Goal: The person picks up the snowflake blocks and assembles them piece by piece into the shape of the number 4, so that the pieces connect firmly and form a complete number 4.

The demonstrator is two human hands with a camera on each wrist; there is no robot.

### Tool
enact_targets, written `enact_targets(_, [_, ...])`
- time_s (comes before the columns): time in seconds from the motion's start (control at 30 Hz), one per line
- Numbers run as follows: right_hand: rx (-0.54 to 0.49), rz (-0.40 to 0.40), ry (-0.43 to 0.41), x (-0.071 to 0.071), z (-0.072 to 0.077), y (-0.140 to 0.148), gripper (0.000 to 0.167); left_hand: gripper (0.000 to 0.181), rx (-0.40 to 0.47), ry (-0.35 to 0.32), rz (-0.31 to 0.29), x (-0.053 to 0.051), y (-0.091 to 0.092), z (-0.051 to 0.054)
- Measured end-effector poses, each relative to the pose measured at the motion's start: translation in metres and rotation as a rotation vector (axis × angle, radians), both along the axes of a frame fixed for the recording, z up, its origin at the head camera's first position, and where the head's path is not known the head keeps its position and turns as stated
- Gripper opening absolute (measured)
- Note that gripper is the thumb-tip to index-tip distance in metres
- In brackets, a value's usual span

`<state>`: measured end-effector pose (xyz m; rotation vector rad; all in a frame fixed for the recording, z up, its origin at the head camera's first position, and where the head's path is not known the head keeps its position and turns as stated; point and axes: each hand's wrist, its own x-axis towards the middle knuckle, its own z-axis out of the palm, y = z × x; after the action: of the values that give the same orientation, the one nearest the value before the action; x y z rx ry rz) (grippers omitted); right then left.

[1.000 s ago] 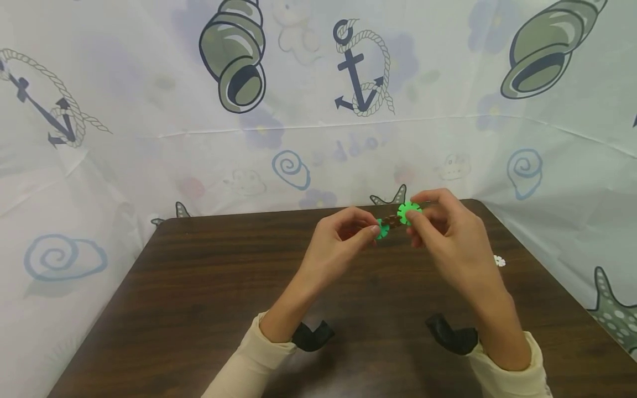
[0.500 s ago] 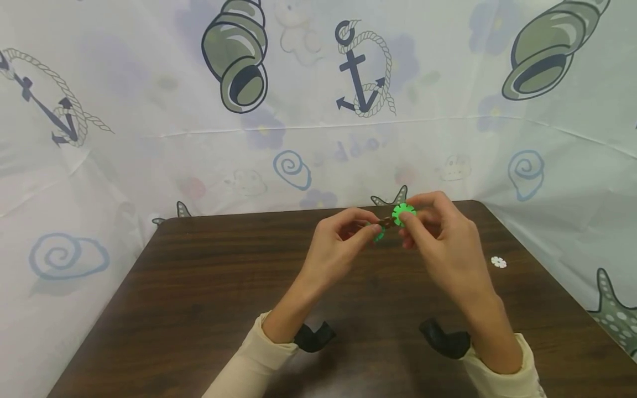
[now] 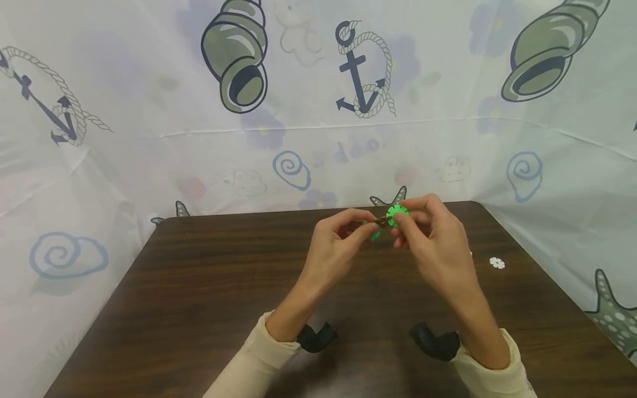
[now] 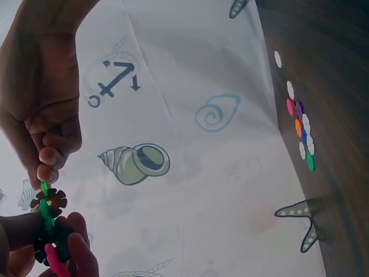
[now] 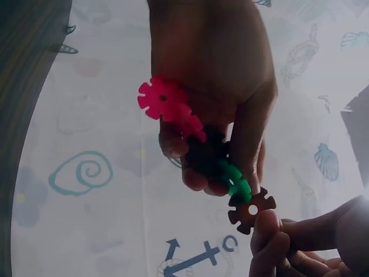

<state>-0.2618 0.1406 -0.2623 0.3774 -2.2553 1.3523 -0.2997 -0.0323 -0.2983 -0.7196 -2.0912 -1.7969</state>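
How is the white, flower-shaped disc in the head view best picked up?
Likely by pinching opposite edges of its rim from above: the thin, white, flower-shaped disc lies flat on the dark, wood-grained table, which blocks its underside.

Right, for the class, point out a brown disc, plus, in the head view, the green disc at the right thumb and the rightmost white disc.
Brown disc (image 5: 241, 211): right wrist view, just left of its hole.
Green disc (image 3: 393, 213): head view, upper left of its face.
White disc (image 3: 497, 263): head view, near its middle.
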Motion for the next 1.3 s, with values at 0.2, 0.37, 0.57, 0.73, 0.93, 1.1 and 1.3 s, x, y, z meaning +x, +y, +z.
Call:
enact_targets(0.2, [-0.002, 0.036, -0.015, -0.002, -0.001, 0.001, 0.022, 0.009, -0.018, -0.005, 0.006, 0.0, -0.005, 0.001])
enact_targets(0.37, [0.049, 0.048, -0.037, -0.001, 0.0, 0.006, 0.023, 0.009, -0.061, -0.027, 0.012, 0.002, -0.008, 0.001])
enact_targets(0.57, [0.098, 0.053, -0.075, -0.001, 0.0, 0.013, 0.029, 0.008, -0.06, -0.051, 0.013, 0.003, -0.008, 0.001])
enact_targets(0.73, [0.128, 0.038, -0.103, -0.011, -0.003, 0.028, 0.037, 0.008, -0.046, -0.057, 0.005, 0.002, -0.006, 0.0])
enact_targets(0.93, [0.188, -0.023, -0.178, -0.027, -0.012, 0.047, 0.044, 0.006, -0.051, -0.086, 0.004, 0.001, -0.007, 0.002])
enact_targets(1.1, [0.26, -0.042, -0.299, -0.04, -0.021, 0.06, 0.05, 0.005, -0.046, -0.117, 0.002, 0.0, -0.008, 0.005])
enact_targets(1.3, [0.321, -0.069, -0.371, -0.053, -0.04, 0.08, 0.052, 0.006, -0.081, -0.138, -0.003, 0.001, -0.008, 0.006])
